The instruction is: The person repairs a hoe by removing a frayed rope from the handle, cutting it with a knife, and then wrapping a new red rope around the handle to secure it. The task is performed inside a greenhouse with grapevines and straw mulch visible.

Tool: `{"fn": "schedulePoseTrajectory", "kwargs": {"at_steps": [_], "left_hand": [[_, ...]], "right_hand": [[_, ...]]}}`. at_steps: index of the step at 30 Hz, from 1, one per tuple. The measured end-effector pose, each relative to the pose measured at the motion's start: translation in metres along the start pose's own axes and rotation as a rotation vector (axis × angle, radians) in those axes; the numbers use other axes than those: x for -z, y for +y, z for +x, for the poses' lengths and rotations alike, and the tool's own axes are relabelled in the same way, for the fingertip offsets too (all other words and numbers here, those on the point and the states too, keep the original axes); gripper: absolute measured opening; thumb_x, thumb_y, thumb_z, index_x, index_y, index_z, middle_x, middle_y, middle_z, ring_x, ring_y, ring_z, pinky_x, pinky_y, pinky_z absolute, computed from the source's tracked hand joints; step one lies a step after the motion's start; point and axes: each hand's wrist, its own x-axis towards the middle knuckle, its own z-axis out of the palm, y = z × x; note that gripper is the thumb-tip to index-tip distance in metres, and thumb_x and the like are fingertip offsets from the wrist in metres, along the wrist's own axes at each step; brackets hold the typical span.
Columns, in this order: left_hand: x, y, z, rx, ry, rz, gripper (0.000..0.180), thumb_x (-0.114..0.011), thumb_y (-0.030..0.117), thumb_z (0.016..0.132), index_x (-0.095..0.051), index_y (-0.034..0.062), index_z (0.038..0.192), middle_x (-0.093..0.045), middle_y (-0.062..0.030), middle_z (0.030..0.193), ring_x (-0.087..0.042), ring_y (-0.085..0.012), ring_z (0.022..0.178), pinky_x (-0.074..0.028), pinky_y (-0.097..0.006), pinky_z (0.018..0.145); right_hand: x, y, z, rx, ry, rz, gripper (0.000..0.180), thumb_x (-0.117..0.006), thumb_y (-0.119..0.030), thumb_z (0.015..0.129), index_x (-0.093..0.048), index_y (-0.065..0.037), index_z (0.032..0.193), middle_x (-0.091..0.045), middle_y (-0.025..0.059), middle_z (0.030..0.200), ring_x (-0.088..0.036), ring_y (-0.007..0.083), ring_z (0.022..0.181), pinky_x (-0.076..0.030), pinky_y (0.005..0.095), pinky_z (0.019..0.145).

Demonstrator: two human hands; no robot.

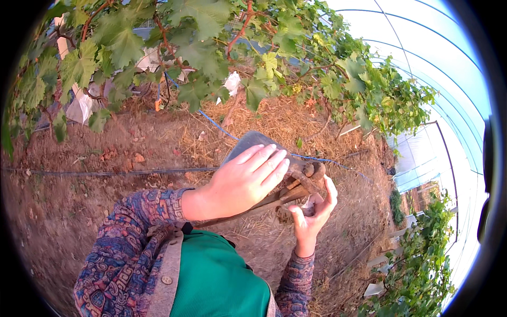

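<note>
At frame centre, handling a soil-stained tool (302, 185)

Lays left hand (240, 182) over the flat grey blade (247, 141) at mid-frame, showing the back of it, with fingers straight, nearly together and flat rather than clamped. Curves right hand (315, 216) just right of centre, beside the rounded brown stubs (314, 170) of the tool, with thumb and forefinger well apart; cannot tell if touching or clamped on it. Wears patterned sleeves (124, 248) and a green garment (222, 274) along the lower edge. Looks down on brown soil (105, 198) at left and straw (274, 116) above centre, near a blue line (216, 125). Faces vine leaves (203, 18) across the top, with white scraps (232, 83) among them.
</note>
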Motion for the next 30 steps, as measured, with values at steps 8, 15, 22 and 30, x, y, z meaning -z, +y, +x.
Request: {"fn": "schedulePoseTrajectory", "kwargs": {"at_steps": [8, 15, 22, 30], "left_hand": [[-0.063, 0.046, -0.051, 0.334, 0.226, -0.711, 0.027, -0.069, 0.014, 0.092, -0.057, 0.001, 0.113, -0.061, -0.0082, 0.1, -0.061, -0.0219, 0.089, -0.052, -0.034, 0.078], [-0.105, 0.048, -0.043, 0.768, 0.132, -1.337, 0.027, -0.057, 0.019, 0.104, -0.051, 0.0009, 0.122, -0.059, -0.0041, 0.107, -0.057, -0.0114, 0.097, -0.048, -0.03, 0.087], [-0.12, 0.049, -0.05, 0.803, -0.004, -1.66, 0.025, -0.052, 0.02, 0.106, -0.059, -0.0013, 0.119, -0.055, 0.0003, 0.104, -0.053, -0.0065, 0.094, -0.045, -0.025, 0.083], [-0.117, 0.075, -0.044, 0.801, 0.184, -1.83, 0.027, -0.059, 0.017, 0.103, -0.053, 0.0013, 0.123, -0.056, -0.0025, 0.114, -0.054, -0.0103, 0.112, -0.047, -0.028, 0.094]], "right_hand": [[0.008, -0.027, 0.021, -0.14, 0.009, 0.017, 0.062, -0.07, -0.038, 0.092, -0.052, -0.003, 0.141, -0.058, 0.0043, 0.116, -0.036, 0.005, 0.061, -0.032, 0.0207, 0.056], [-0.001, -0.051, 0.066, -0.059, -0.047, -0.244, 0.032, -0.072, -0.025, 0.093, -0.068, -0.005, 0.117, -0.048, -0.0005, 0.082, -0.044, 0.0105, 0.069, -0.036, 0.0246, 0.061], [-0.001, -0.069, 0.059, -0.188, 0.032, -0.36, 0.024, -0.078, -0.021, 0.089, -0.07, -0.002, 0.101, -0.047, -0.0002, 0.081, -0.046, 0.0103, 0.071, -0.039, 0.0251, 0.063], [0.02, -0.064, 0.051, -0.312, 0.028, -0.343, 0.024, -0.078, -0.018, 0.088, -0.071, -0.001, 0.104, -0.053, -0.003, 0.082, -0.044, 0.0061, 0.068, -0.037, 0.0222, 0.061]]}}
